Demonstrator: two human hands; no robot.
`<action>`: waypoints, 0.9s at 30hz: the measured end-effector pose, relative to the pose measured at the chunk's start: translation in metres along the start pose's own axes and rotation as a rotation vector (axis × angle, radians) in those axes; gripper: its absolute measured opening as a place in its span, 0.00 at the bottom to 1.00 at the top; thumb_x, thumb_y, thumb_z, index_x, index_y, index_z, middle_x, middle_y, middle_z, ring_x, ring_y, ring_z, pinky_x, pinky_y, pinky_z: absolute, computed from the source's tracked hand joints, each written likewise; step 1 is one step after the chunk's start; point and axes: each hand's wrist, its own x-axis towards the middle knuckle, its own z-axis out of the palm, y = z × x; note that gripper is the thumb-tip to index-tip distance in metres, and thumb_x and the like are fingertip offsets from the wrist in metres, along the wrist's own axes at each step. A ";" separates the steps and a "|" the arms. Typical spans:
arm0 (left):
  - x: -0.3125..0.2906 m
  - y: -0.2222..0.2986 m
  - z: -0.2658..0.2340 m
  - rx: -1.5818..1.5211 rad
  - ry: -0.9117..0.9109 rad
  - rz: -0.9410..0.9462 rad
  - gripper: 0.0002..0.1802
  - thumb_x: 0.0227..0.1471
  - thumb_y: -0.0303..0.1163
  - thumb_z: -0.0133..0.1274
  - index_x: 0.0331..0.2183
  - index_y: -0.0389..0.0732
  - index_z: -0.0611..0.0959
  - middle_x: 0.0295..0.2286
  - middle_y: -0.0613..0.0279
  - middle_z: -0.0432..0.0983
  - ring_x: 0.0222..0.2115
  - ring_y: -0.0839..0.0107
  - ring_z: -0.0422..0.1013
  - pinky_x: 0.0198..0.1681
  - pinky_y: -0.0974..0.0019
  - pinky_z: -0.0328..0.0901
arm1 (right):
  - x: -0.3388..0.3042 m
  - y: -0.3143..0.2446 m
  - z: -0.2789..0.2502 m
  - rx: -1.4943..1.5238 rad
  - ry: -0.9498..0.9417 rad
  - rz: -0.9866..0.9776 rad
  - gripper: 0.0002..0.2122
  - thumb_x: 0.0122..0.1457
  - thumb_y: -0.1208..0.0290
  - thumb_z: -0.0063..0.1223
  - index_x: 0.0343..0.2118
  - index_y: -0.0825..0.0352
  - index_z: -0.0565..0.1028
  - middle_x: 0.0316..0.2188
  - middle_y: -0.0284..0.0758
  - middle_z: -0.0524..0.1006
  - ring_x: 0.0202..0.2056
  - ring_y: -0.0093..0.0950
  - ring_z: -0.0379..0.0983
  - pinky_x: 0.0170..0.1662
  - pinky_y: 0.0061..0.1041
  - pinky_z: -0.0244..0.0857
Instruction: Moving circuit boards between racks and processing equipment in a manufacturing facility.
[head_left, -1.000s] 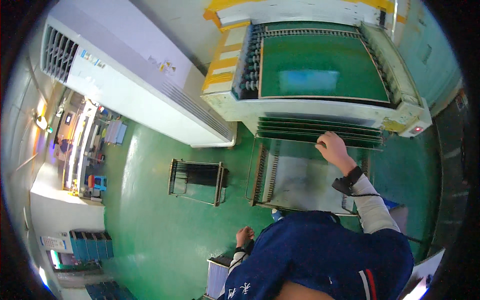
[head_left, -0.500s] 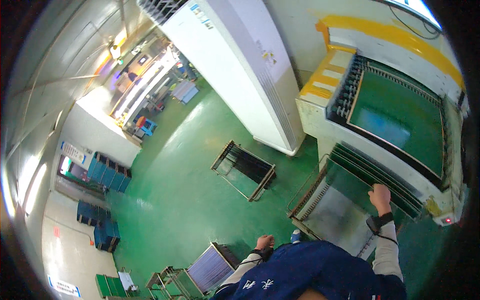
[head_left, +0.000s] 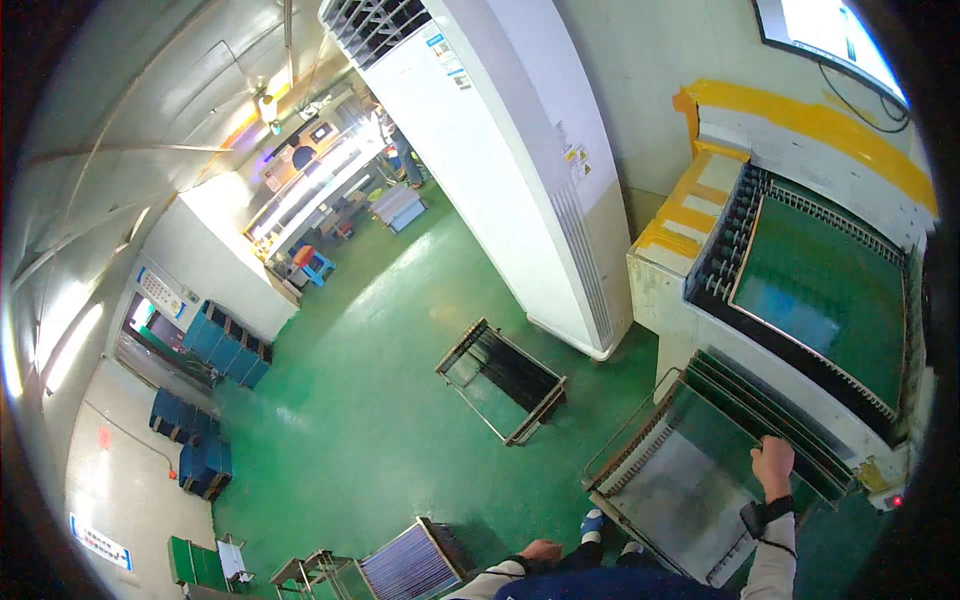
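— Green floor [head_left: 400, 330] everywhere, and green panels too. What has the person got hold of?

— Right hand [head_left: 772, 463] is up on the top edge of a thin green panel [head_left: 740, 420], one of several standing tilted in a slotted metal rack [head_left: 640, 500] at the near right. The fingers are curled over that edge, close together; a dark band sits on the wrist just below.

— And the rack, where is it?

— Right against the near side of a white machine [head_left: 680, 320] with yellow trim, which has a big green sheet [head_left: 830, 290] lying on its roller bed, further right.

— Left hand?

— Left hand [head_left: 541, 550] is low at the near edge, by the person's body, loosely closed. I cannot tell whether it grips anything. Just to its left stands another rack [head_left: 410, 565], packed with pale sheets.

— Anything else around?

— An empty dark rack [head_left: 503, 380] stands alone on the floor, well apart from both hands, left of the machine. Behind it rises a tall white cabinet [head_left: 500, 150] with a vent grille at its top. Stacks of blue crates [head_left: 205, 465] line the far left wall, and a monitor [head_left: 830, 35] hangs on the wall at far right.
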 end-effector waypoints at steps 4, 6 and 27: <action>0.013 0.008 0.031 -0.082 -0.220 -0.098 0.18 0.51 0.47 0.45 0.33 0.42 0.78 0.25 0.58 0.74 0.26 0.61 0.70 0.30 0.58 0.64 | 0.001 0.006 0.010 -0.040 0.015 0.001 0.11 0.44 0.64 0.59 0.24 0.68 0.74 0.23 0.42 0.74 0.30 0.42 0.72 0.33 0.38 0.65; 0.024 -0.042 0.069 -0.154 -0.311 -0.140 0.21 0.50 0.50 0.46 0.30 0.41 0.80 0.23 0.59 0.75 0.23 0.61 0.70 0.30 0.60 0.65 | 0.004 -0.001 0.013 -0.018 0.045 -0.048 0.11 0.43 0.64 0.59 0.24 0.67 0.74 0.22 0.42 0.74 0.29 0.42 0.72 0.32 0.38 0.65; 0.051 0.002 0.043 -0.094 -0.413 -0.301 0.21 0.44 0.49 0.54 0.28 0.38 0.81 0.24 0.57 0.76 0.25 0.64 0.72 0.29 0.61 0.65 | -0.011 -0.005 0.009 0.000 0.032 -0.006 0.11 0.42 0.64 0.60 0.25 0.66 0.75 0.24 0.41 0.75 0.30 0.40 0.72 0.33 0.38 0.65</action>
